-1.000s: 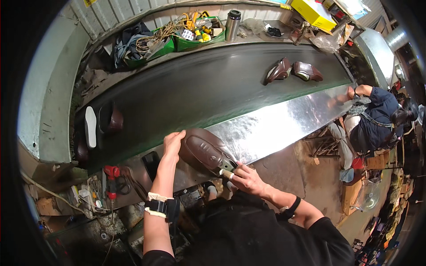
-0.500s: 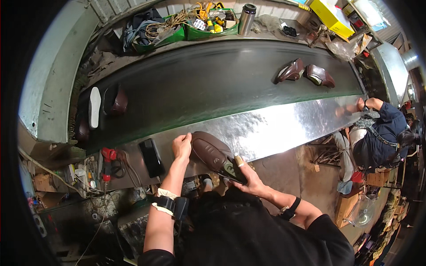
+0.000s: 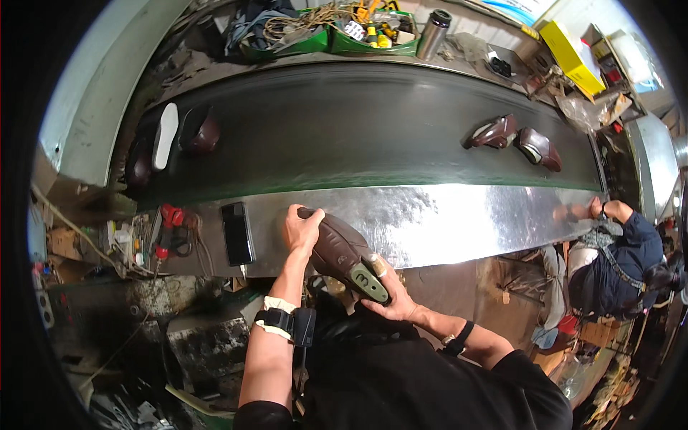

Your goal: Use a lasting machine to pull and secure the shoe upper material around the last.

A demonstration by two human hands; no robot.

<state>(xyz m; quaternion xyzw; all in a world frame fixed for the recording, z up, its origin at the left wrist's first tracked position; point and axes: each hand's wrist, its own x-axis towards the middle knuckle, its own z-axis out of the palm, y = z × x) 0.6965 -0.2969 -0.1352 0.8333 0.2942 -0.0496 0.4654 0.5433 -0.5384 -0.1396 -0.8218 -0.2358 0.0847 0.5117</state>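
At centre frame, my left hand (image 3: 301, 228) wraps its fingers around the toe of a brown shoe (image 3: 344, 254) while my right hand (image 3: 387, 297) grips its green heel, holding it over the shiny metal ledge (image 3: 459, 218). Two more shoes (image 3: 516, 140) sit upper right on the dark conveyor belt (image 3: 344, 136).

We see a brown shoe (image 3: 342, 252) that looks like smooth, matt leather. The sheet (image 3: 459, 218) across the middle of the frame is shiny, dented metal. The belt (image 3: 344, 143) above looks like dark, dull rubber.
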